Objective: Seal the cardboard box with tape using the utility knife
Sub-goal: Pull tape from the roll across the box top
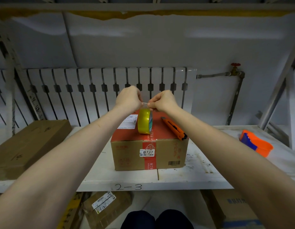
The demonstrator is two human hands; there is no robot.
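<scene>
A cardboard box (130,154) with a red top and a red band down its front stands on the white shelf (176,179). A yellow tape roll (144,121) hangs on edge just above the box top. My left hand (127,98) and my right hand (163,100) are raised above it, both pinching the free end of the tape, which stretches as a thin strip between their fingertips. An orange utility knife (174,128) lies on the right part of the box top, untouched.
A flat brown carton (27,146) lies on the shelf at the left. An orange and blue tape dispenser (255,142) sits at the right. A white radiator (102,90) lines the wall behind. More parcels (103,207) lie on the floor below the shelf.
</scene>
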